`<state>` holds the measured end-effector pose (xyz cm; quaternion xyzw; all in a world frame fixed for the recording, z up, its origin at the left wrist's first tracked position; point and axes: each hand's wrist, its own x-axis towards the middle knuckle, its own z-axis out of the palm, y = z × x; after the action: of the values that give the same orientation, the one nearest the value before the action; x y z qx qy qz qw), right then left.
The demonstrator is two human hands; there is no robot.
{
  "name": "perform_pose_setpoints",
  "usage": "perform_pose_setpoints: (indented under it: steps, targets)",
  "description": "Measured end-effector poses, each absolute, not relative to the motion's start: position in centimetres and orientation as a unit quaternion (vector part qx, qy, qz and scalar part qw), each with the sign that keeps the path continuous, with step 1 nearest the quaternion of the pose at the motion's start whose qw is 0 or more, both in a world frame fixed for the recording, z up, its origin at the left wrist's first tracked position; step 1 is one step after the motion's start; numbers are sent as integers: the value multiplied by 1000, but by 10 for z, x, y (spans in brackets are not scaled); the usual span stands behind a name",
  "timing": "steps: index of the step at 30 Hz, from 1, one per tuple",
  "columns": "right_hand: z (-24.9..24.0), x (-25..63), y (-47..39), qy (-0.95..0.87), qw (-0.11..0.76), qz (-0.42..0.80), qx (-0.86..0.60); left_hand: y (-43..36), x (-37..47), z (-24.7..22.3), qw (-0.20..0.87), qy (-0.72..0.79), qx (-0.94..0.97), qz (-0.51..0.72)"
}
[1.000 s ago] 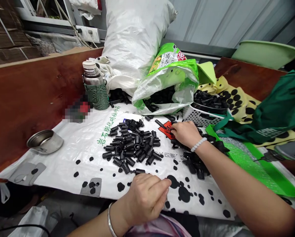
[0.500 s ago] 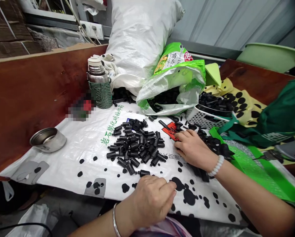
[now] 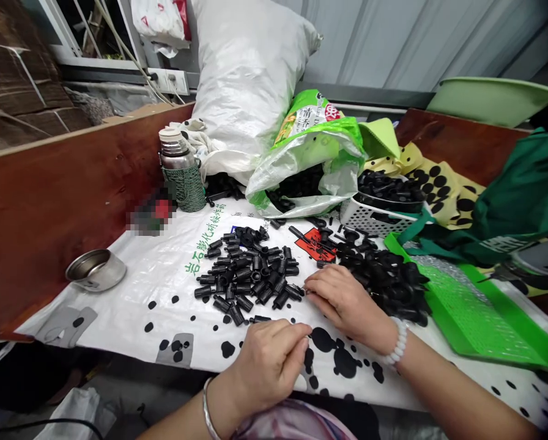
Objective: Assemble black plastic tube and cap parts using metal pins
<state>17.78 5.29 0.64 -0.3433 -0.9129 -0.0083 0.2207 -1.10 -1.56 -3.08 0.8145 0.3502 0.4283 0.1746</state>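
Note:
My left hand (image 3: 271,357) is closed in a fist near the table's front edge, thumb against the curled forefinger. Whatever it may hold is hidden. To its right, my right hand (image 3: 347,305) has its fingertips drawn together just beside a heap of small black cylindrical plastic caps (image 3: 241,275). A dark speck shows at those fingertips, too small to name. Behind and right of this hand lies a second pile of black plastic parts with wide, cup-like ends (image 3: 384,275). One loose cap lies partly hidden behind my left hand.
A green tray (image 3: 471,324) lies at the right, with a perforated white basket (image 3: 370,217) of black parts behind it. An open plastic bag (image 3: 301,146) holds more. A steel cup (image 3: 95,272) and a thermos (image 3: 181,174) stand at the left. A power tool (image 3: 540,253) rests far right.
My right hand has come back from the right-hand pile, toward my left hand and the heap of caps. My left hand stays closed, almost in place. The view has shifted slightly.

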Motion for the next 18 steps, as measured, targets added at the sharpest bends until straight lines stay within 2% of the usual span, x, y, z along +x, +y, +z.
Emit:
perform_pose_setpoints:
  steps: [8, 14, 18]
  targets:
    - [4, 187, 29, -877, 310, -12, -366, -15, -8, -26, 221, 386, 773, 452]
    - [8, 181, -9, -895, 347, -54, -275, -18, 6, -10, 420, 438, 679, 414]
    - [1, 182, -18, -885, 377, -73, -263, -19, 11, -7, 531, 456, 608, 375]
